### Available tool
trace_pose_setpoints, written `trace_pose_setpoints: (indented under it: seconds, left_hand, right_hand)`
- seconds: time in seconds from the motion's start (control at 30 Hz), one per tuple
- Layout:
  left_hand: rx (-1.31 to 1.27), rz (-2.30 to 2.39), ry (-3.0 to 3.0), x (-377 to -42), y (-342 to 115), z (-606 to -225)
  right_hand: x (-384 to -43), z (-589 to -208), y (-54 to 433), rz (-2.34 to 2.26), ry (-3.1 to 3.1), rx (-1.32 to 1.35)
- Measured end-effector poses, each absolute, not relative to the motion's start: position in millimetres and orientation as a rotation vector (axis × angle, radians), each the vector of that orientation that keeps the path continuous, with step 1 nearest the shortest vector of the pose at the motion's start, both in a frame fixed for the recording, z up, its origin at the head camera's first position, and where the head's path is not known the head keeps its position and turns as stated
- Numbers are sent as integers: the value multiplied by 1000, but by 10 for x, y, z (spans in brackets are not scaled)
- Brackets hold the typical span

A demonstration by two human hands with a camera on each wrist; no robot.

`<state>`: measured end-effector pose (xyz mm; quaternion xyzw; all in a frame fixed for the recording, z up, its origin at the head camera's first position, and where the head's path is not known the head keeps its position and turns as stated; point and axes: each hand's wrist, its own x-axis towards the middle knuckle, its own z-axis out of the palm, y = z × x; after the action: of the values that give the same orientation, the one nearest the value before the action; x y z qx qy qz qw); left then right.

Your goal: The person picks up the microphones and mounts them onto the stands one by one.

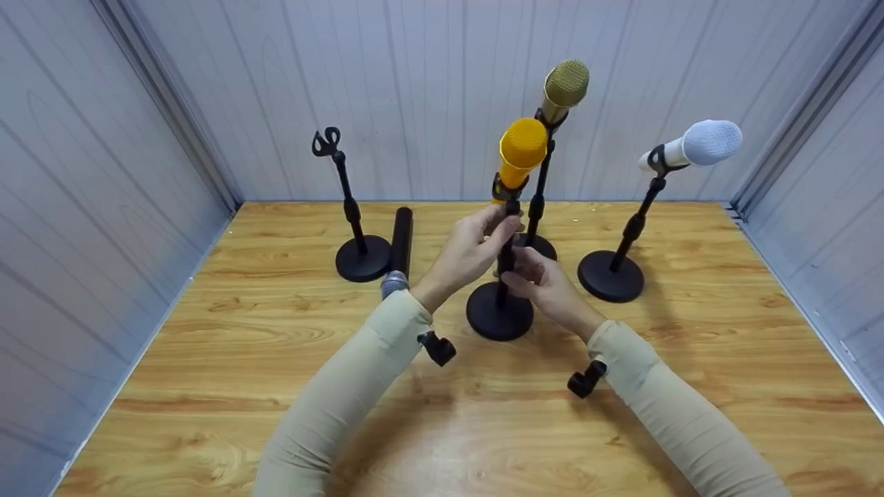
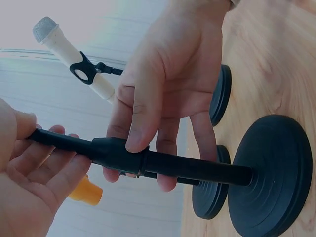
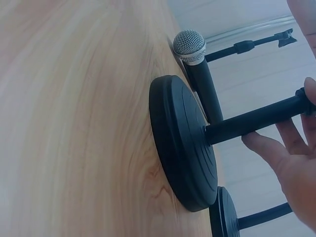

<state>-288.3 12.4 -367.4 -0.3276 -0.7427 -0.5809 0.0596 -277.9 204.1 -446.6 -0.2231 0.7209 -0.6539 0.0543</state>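
Note:
A yellow microphone (image 1: pixel 523 143) sits in the clip atop a black desk stand, whose round base (image 1: pixel 499 316) rests on the wooden table. Just under the clip, my left hand (image 1: pixel 468 250) holds the stand's thin upper pole (image 2: pixel 64 141) between thumb and fingers. Lower down, my right hand (image 1: pixel 556 288) grips the thicker collar (image 2: pixel 118 154) of the same pole, thumb on one side and fingers on the other. In the right wrist view the lower pole (image 3: pixel 256 118) runs from the base up to the right hand.
Close behind stands a gold microphone (image 1: pixel 566 84) on its stand. A white microphone (image 1: pixel 711 143) on a stand is at the right. On the left, a stand with a bare clip (image 1: pixel 326 141) has a black microphone (image 1: pixel 402 241) with a silver head lying beside it. Panel walls (image 1: pixel 442 90) enclose the table.

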Motion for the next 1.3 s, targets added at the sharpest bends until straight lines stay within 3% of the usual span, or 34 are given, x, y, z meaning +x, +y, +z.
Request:
trace_pose_setpoints:
  seconds: [0.27,0.53,0.83,1.3]
  left_hand:
    - [-952,-1768,-2259,-2854,168,-3620]
    - [-953,-1734,-2251,-2662,125,-3427]
    - [-959,-1739,-2244,-2845,120,-3642]
    - [-984,-1722,-2238,-2866,133,-3665]
  right_hand:
    - [-2798,-4458,2003,-1985,2251,-618]
    - [-2774,-4490,2047,-2073,1988,-793]
    - [-2777,-4505,2026,-2007,2084,-780]
    - [-2804,-4482,2078,-1980,1959,-843]
